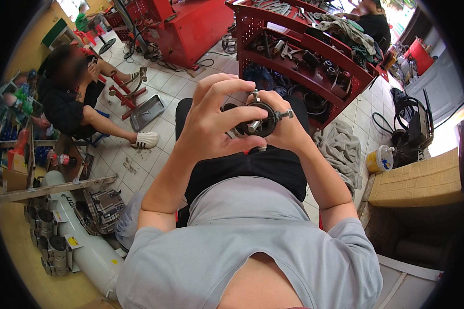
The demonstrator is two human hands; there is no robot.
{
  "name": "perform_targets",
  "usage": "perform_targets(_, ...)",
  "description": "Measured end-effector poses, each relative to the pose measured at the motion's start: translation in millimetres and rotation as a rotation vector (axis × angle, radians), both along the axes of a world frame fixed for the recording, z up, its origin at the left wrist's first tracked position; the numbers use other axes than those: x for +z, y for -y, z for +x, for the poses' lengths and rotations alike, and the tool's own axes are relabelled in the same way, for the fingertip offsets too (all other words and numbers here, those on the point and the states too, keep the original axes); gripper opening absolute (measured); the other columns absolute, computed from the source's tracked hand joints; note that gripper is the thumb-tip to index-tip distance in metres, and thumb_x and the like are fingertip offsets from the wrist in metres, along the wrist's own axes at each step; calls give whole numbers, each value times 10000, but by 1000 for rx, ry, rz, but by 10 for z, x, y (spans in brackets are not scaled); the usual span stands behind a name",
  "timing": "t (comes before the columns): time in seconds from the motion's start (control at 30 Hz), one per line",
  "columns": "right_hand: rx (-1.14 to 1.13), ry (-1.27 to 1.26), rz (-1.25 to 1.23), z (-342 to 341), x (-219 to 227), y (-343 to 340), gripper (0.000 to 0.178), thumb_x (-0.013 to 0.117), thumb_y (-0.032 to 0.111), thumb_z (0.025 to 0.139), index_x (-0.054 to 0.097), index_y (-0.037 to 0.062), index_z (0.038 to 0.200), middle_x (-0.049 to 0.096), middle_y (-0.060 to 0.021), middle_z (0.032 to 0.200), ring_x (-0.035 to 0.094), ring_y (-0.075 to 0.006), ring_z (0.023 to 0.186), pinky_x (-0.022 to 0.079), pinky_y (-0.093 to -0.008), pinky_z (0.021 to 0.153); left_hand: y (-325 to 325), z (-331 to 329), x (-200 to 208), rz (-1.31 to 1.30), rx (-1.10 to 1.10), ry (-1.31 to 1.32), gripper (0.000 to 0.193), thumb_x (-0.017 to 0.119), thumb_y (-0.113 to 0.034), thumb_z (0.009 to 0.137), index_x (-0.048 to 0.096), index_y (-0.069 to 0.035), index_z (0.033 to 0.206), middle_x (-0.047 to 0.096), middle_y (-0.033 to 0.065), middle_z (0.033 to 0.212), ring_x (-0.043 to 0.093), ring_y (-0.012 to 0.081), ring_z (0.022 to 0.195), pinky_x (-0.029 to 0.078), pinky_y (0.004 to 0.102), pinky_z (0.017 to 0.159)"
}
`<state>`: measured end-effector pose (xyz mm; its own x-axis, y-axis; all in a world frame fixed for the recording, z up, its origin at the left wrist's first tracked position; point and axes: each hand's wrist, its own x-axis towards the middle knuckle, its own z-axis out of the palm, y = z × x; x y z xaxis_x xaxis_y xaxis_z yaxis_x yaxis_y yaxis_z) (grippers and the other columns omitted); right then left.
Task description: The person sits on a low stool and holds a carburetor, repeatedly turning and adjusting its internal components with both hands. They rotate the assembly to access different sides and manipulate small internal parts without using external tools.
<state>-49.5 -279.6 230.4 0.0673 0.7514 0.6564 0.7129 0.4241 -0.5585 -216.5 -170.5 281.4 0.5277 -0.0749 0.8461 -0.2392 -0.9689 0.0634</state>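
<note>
Above my lap, both hands hold a dark, round metal part (250, 127) with several bolts or studs sticking out of it. I cannot make out its exact kind. The fingers of my left hand (206, 119) curl round its left side and top, with one fingertip pressed on its face and the thumb underneath. My right hand (290, 131) grips it from behind and from the right, its fingers partly hidden by the part. A stud with a squarish end juts out over the right hand.
Ahead stands a red tool cart (304, 72) full of tools and parts. At left a person (69, 92) sits near a grey metal tray (148, 112). Grey cloth (340, 152) and a white bucket (380, 159) lie right. A white cylinder (87, 242) is at lower left.
</note>
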Motion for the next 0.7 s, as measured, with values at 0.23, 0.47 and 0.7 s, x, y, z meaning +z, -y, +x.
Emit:
perform_targets(0.23, 23, 8, -20, -17, 22, 11, 589, 838, 108, 597, 560, 45, 1113, 641, -129, 990, 600, -341, 941, 459, -432, 865, 26, -24, 22, -22, 17, -18, 383, 841, -464, 674, 738, -170, 897, 592, 62, 1189, 508, 315, 1130, 443, 420, 962)
perform_targets(0.47, 15, 10, 5, 5, 2, 5, 604, 835, 105, 608, 555, 40, 1139, 643, -144, 1012, 597, -351, 946, 460, -436, 890, -38, 19, -38, 48, -15, 21, 505, 830, -567, 652, 721, -136, 891, 585, 102, 1170, 503, 329, 1111, 415, 440, 952)
perform_targets(0.7, 29, -57, -64, 10, -3, 18, 622, 842, 106, 604, 556, 41, 1152, 633, -146, 1022, 593, -356, 967, 464, -439, 890, 8, -16, -23, -13, 54, 35, 456, 836, -512, 664, 741, -152, 927, 583, 74, 1160, 503, 310, 1103, 428, 432, 946)
